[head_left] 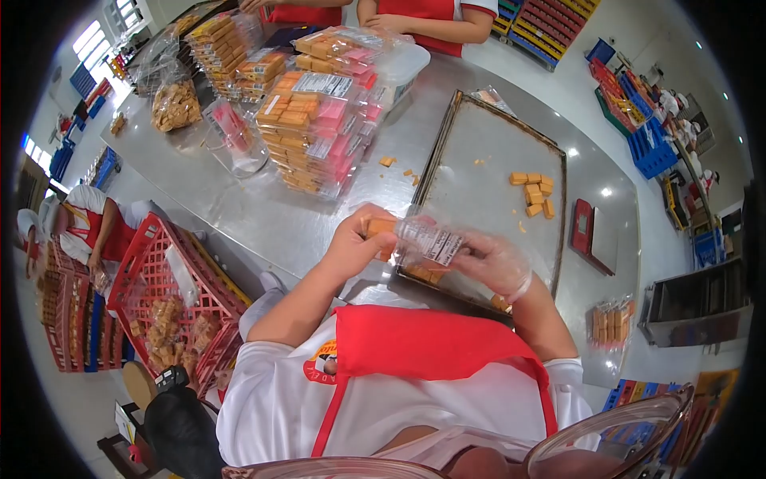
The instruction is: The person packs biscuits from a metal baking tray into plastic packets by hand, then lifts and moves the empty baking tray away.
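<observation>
Both hands hold a clear plastic pack of orange-brown biscuit pieces (429,241) with a printed label, above the near left edge of a metal baking tray (495,132). My left hand (357,242), bare, is closed around the pack's left end, where the biscuit pieces show. In a clear plastic glove, my right hand (496,265) grips the labelled right end. Loose biscuit pieces (532,191) lie in the tray's right half. More pieces (424,273) show partly beneath the held pack. Crumbs (387,161) are scattered left of the tray.
Tall stacks of filled packs (307,132) stand on the steel table (399,120) at left, near a clear jug (235,140). A red scale (585,231) and another pack (612,323) are at right. A red crate (171,247) stands left. Co-workers stand across the table.
</observation>
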The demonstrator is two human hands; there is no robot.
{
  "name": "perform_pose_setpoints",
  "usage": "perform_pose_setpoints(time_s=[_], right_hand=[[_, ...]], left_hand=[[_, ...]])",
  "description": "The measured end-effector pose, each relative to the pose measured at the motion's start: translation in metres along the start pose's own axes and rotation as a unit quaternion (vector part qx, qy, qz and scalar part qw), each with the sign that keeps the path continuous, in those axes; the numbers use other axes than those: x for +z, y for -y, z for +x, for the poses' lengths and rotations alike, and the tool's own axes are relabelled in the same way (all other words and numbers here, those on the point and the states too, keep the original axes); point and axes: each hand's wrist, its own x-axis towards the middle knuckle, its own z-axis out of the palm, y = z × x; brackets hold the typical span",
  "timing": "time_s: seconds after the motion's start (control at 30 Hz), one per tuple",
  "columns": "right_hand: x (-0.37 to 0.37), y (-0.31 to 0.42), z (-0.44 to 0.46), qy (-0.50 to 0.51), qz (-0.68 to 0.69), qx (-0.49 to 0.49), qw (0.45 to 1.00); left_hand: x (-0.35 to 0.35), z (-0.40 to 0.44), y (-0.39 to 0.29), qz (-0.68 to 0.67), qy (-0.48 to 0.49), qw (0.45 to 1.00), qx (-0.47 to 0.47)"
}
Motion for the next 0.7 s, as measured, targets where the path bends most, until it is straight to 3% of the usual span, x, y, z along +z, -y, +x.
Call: perform_pose_setpoints(time_s=[0.07,0.17,0.27,0.37,0.47,0.57,0.7], right_hand=[[-0.004,0.010,-0.006,-0.022,0.223,0.101,0.969],[0.000,0.007,-0.005,-0.043,0.445,0.043,0.894],[0.011,0.006,-0.008,-0.026,0.362,0.029,0.931],[0.018,0.008,-0.012,-0.034,0.152,-0.068,0.985],[0.010,-0.001,-0.010,-0.003,0.009,-0.064,0.998],[0.004,0.011,-0.009,0.032,-0.243,-0.180,0.953],[0.015,0.025,-0.009,0.014,-0.188,-0.259,0.947]], left_hand=[[0.000,-0.001,-0.006,0.034,0.034,0.999,-0.023],[0.003,-0.004,-0.003,-0.066,0.043,0.997,0.024],[0.007,-0.005,0.001,-0.012,0.047,0.990,0.134],[-0.001,-0.003,0.005,0.046,0.097,0.985,0.137],[0.000,-0.005,-0.015,0.011,0.083,0.990,-0.110],[-0.006,0.003,0.005,-0.053,0.099,0.986,-0.123],[0.003,0.001,0.001,-0.129,0.101,0.979,-0.119]])
